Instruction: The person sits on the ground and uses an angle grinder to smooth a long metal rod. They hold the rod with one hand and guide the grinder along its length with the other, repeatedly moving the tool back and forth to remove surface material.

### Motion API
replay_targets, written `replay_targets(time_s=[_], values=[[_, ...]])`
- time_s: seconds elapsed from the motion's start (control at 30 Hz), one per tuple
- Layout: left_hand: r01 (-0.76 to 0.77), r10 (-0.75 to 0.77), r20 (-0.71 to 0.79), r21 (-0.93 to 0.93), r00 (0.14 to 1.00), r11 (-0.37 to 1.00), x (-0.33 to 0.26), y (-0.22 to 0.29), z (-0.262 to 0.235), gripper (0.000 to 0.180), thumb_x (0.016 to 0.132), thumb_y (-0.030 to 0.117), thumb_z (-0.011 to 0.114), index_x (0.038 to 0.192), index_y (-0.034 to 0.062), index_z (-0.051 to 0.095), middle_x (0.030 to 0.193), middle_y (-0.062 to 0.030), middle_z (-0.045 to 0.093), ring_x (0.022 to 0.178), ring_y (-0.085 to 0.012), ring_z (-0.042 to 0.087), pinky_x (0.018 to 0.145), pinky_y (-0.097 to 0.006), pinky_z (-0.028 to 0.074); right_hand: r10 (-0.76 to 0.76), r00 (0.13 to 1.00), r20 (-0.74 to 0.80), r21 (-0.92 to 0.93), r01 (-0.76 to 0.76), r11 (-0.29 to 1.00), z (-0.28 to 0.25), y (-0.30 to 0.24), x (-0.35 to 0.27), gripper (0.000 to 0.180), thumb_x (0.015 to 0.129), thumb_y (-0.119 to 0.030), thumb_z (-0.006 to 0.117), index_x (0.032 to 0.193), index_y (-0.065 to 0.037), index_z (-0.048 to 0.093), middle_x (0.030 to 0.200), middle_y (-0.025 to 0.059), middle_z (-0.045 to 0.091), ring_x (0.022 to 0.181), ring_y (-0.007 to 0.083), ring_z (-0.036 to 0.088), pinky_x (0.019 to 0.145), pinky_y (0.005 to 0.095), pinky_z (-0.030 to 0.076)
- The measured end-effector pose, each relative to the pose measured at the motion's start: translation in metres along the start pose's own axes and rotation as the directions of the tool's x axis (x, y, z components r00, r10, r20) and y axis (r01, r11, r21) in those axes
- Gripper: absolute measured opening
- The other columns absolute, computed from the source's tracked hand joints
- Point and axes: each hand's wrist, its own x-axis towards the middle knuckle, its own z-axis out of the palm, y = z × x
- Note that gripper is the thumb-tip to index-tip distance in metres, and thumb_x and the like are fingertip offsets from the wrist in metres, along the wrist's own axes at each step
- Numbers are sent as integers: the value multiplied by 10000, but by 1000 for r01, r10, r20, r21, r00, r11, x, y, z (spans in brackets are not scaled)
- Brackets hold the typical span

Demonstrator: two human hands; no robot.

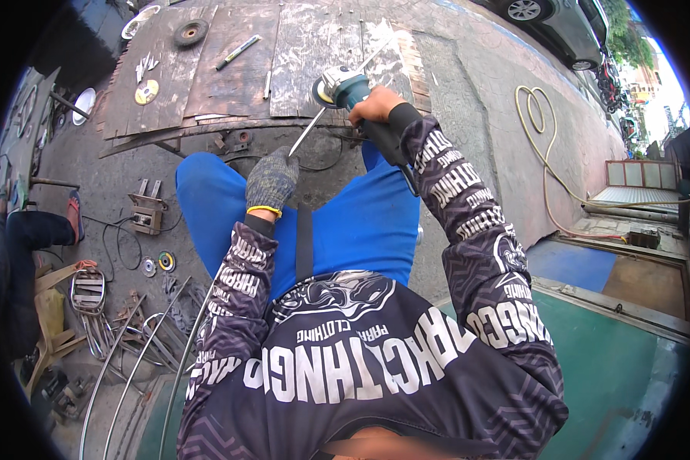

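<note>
Grinding step: gloved left hand, fingers closed, steadies thin metal rod at the table edge; bare right hand grips angle grinder at its tip. Next calls for steady contact.

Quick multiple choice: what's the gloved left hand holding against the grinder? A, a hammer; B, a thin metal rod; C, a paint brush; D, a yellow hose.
B: the gloved left hand grips a thin metal rod that runs up to the disc of the angle grinder, which the bare right hand holds at the edge of the wooden board.
</note>
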Motion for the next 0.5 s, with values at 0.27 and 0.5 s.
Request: replay_targets(time_s=[0.27,0.5], values=[[13,-13,6,-7,1000,1000,2,0,2,381,961,316,535,1181,36,669,1116,-232,682,1072,-406,631,935,-485,486,-23,999,22,31,23,999,12,-7,-18,566,576,-302,858,982,71,732,1004,209,730,893,307,727,773,358,574],[-12,11,-76,-14,997,1000,-5,-4,5,337,939,327,568,1143,81,675,1030,-211,699,990,-403,651,866,-521,510,-58,998,33,-17,59,998,9,-15,-34,563,588,-305,851,981,80,729,1002,209,730,885,316,727,767,369,571]])
